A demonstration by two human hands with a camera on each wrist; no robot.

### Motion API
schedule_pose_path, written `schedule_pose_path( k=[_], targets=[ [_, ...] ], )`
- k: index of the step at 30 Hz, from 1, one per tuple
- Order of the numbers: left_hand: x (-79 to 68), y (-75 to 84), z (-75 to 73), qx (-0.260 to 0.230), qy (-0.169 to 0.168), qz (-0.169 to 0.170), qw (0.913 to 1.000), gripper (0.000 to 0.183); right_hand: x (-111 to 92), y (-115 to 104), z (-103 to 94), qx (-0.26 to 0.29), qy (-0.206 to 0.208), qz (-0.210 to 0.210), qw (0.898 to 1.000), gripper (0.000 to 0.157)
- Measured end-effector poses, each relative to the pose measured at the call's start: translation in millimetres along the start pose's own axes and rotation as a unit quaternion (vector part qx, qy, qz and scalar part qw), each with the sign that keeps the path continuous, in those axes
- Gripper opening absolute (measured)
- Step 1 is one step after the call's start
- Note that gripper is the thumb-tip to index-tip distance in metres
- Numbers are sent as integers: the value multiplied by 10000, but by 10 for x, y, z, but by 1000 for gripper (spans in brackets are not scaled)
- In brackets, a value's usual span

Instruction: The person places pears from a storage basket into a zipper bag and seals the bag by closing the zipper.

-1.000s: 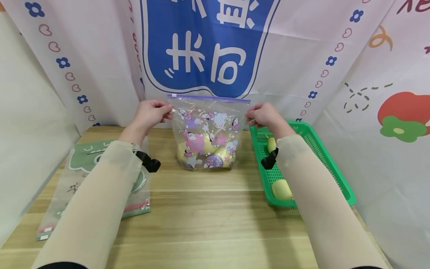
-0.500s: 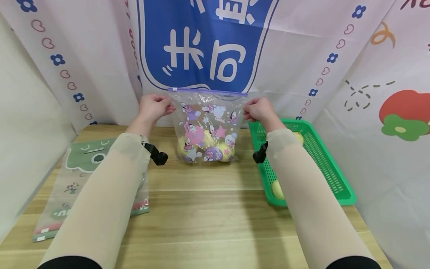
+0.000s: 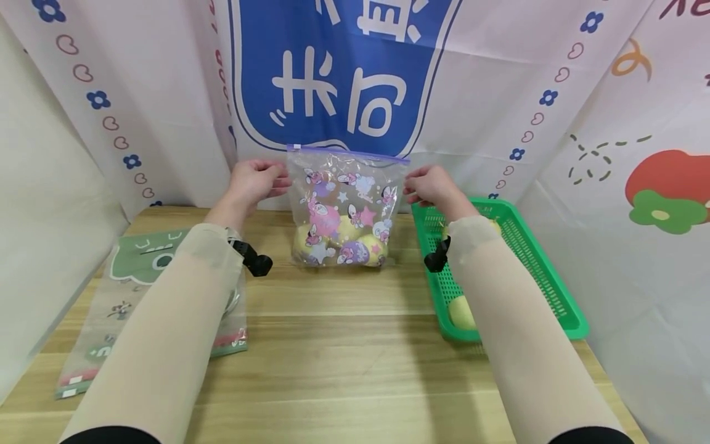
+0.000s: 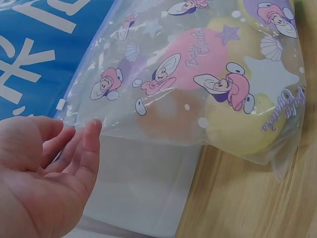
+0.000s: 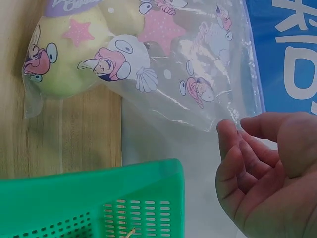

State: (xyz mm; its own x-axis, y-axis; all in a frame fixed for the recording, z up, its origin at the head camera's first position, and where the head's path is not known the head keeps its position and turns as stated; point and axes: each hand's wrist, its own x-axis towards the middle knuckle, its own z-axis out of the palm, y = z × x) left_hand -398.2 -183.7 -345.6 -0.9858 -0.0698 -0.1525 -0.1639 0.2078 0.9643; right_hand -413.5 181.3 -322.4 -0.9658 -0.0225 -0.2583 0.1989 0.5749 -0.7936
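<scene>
A clear zip bag (image 3: 344, 197) with a purple slider strip and pink cartoon prints stands upright at the back of the table. Several pale yellow pears (image 5: 64, 74) fill its bottom. My left hand (image 3: 255, 184) is beside the bag's upper left edge, its fingers loosely bent and the thumb apart from them. Opposite it, my right hand (image 3: 432, 185) is at the upper right edge, thumb and forefinger tips slightly apart near the plastic. Neither hand shows a grip on the bag; whether the right fingertips still touch it is hard to tell.
On the right stands a green basket (image 3: 549, 266) holding pears (image 3: 461, 312), partly hidden by my right forearm. A flat printed bag (image 3: 138, 262) with a green cartoon face lies at left, partly under my left forearm. A printed cloth (image 3: 471, 92) hangs behind the wooden table (image 3: 333, 370).
Both hands first pinched the bag's upper side edges. The bag lifted a little and settled farther back; the left fingers have since loosened and moved off its edge, and the right fingers have eased apart.
</scene>
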Motion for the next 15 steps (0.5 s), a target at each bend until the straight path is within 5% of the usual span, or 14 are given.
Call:
schedule_pose_path(
  k=[15],
  targets=[
    [-144,-18,-161,278,-171,285,9991,49,-189,38,-128,-238,-153,-345,9990,44]
  ],
)
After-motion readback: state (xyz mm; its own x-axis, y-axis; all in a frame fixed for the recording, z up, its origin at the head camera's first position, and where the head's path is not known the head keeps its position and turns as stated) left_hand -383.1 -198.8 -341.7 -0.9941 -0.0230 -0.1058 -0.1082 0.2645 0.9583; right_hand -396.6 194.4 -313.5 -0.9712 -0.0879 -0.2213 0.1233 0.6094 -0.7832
